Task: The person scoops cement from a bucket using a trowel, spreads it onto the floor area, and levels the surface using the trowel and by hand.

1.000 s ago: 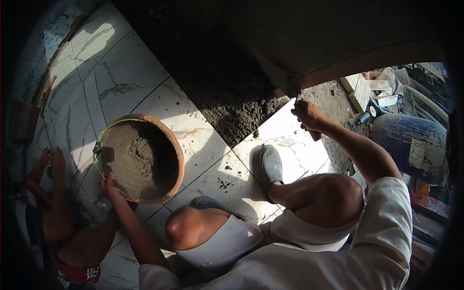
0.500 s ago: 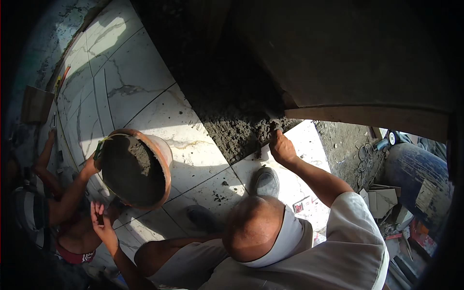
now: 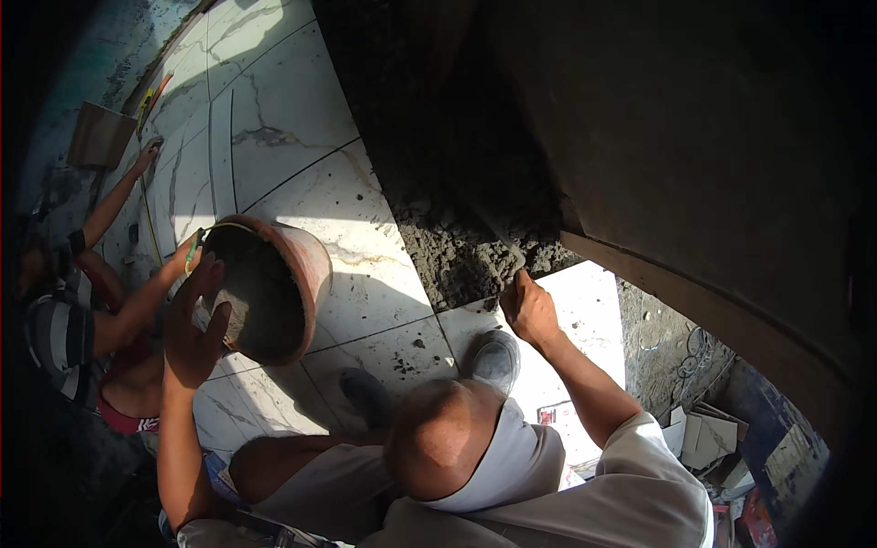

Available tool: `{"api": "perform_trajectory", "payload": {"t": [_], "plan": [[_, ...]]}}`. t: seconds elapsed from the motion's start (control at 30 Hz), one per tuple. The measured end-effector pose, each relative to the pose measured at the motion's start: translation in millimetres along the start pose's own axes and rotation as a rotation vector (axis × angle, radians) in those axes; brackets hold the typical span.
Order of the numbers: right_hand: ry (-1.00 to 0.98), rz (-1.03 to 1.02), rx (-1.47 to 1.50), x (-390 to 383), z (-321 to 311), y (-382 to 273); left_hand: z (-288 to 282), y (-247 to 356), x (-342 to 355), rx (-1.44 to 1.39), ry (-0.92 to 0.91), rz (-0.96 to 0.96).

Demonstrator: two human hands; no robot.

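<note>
My right hand (image 3: 532,310) is closed around the handle of a trowel (image 3: 504,239), whose blade reaches into the shadow over a bed of rough grey mortar (image 3: 448,265). The shade hides much of the blade. My left hand (image 3: 194,324) is raised with its fingers stretched out, holding nothing. It overlaps the near left side of a terracotta-coloured bucket (image 3: 315,274); whether it touches the bucket I cannot tell. Grey mix (image 3: 260,283) lies inside the bucket. A co-worker's hand (image 3: 185,258) is at the bucket's far left rim by its green-wrapped handle.
Marbled white floor tiles (image 3: 301,201) border the mortar. A dark panel with a wooden edge (image 3: 676,283) overhangs the right side. Broken tile pieces (image 3: 711,434) lie at the lower right. The co-worker's other hand (image 3: 146,160) reaches toward the wall, near a yellow-and-orange tool (image 3: 151,100).
My left hand has risen from below the bucket to its left side, fingers now stretched. The trowel shows more clearly in my right hand. The co-worker's farther arm has reached forward.
</note>
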State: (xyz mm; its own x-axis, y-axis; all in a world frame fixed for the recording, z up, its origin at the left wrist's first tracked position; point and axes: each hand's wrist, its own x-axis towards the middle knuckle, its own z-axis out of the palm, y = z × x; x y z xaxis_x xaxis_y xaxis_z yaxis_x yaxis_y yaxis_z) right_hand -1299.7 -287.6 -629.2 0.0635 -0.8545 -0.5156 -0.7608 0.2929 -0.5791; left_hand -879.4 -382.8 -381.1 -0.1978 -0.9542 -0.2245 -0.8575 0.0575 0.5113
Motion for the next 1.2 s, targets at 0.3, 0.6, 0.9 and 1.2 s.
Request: {"api": "perform_trajectory", "payload": {"t": [0.3,0.6,0.9,1.2], "plan": [[0.005,-0.403,-0.297,99.1,-24.4,21.9,17.3,-11.5,13.2,0.183,-0.181,0.079],[0.584,-0.438,-0.464,130.1,-34.6,-41.9,18.2,-57.6,7.8,0.002,-0.072,0.057],[0.43,0.005,-0.161,159.4,-53.2,-41.9,14.0,-127.7,-6.4,0.116,0.237,-0.138],[0.544,0.105,-0.13,123.9,-23.1,-30.2,120.7,-268.9,-135.9,-1.071,0.528,-0.976]]}}
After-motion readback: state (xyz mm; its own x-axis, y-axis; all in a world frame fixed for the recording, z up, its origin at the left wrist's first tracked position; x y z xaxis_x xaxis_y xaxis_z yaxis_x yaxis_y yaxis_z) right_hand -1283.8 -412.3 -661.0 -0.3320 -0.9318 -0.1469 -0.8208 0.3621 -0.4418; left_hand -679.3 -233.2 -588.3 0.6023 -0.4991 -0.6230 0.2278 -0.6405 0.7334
